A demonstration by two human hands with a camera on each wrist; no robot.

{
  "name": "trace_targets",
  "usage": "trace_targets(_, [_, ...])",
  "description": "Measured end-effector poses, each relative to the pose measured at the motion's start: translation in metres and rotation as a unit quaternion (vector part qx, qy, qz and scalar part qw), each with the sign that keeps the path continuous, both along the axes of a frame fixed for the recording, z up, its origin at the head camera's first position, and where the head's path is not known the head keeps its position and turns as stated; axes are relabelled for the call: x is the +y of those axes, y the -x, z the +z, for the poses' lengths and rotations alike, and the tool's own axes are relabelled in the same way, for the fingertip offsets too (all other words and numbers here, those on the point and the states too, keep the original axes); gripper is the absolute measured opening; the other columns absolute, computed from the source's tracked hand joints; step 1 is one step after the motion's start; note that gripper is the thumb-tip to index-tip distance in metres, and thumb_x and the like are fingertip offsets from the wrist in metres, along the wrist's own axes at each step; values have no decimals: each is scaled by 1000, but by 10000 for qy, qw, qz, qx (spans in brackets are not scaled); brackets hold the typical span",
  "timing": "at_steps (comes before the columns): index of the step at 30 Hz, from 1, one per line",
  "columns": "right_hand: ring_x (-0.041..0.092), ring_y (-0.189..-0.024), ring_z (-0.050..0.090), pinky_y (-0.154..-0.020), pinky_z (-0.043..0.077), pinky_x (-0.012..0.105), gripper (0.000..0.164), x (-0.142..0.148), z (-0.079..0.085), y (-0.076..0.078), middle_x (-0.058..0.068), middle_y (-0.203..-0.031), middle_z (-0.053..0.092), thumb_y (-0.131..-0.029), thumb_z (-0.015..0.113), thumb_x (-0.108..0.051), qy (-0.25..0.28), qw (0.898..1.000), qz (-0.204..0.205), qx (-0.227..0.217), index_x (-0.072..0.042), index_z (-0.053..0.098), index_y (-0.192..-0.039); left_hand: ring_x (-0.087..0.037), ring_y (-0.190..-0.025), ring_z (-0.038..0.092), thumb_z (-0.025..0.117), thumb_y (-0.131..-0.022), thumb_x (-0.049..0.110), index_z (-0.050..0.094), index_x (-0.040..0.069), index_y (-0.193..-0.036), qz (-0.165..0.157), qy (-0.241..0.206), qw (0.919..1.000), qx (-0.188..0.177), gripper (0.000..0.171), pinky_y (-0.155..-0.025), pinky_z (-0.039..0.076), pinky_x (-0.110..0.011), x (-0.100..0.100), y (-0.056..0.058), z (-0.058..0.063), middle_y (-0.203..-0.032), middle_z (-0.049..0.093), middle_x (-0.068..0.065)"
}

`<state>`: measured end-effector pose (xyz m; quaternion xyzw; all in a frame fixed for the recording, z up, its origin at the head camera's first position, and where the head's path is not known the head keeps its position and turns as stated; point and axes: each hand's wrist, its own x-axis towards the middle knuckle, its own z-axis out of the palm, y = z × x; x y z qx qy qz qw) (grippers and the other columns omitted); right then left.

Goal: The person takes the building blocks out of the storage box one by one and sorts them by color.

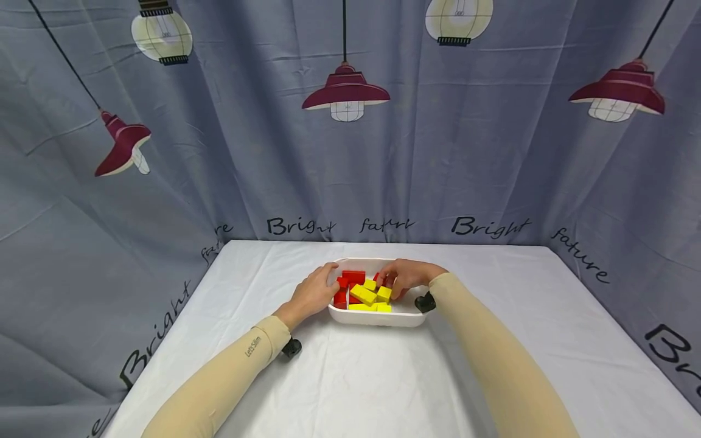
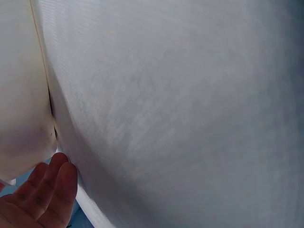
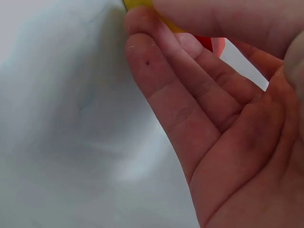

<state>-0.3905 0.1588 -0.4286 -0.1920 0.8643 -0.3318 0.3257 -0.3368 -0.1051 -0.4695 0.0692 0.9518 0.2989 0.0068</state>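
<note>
A white tub (image 1: 378, 319) stands on the table with red and yellow blocks heaped in its left half. My left hand (image 1: 313, 293) holds the tub's left side at the rim; in the left wrist view its fingers (image 2: 61, 190) touch the tub's outer wall. My right hand (image 1: 408, 275) reaches over the right side, its fingers down among the blocks. In the right wrist view the thumb and fingertips pinch a yellow block (image 3: 164, 18), mostly hidden by the hand. Other yellow blocks (image 1: 363, 295) lie over red blocks (image 1: 353, 277).
A white cloth (image 1: 378, 377) covers the table. Behind it hangs a grey-blue curtain (image 1: 383, 164) printed with lamps and lettering. Black wrist cameras sit at both cuffs, the right one (image 1: 425, 302) close to the tub's right rim.
</note>
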Motion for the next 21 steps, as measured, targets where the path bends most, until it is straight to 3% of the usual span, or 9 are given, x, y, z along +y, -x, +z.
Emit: trace_targets(21, [19, -81, 59, -76, 58, 27, 27, -1, 2, -1, 7, -92, 59, -82, 77, -4, -216, 9994, 64, 260, -9, 68, -107, -29, -131, 53, 54, -97, 30, 43, 20, -150, 31, 70, 10000, 23, 56, -109, 41, -56, 0, 0, -1, -148, 51, -8])
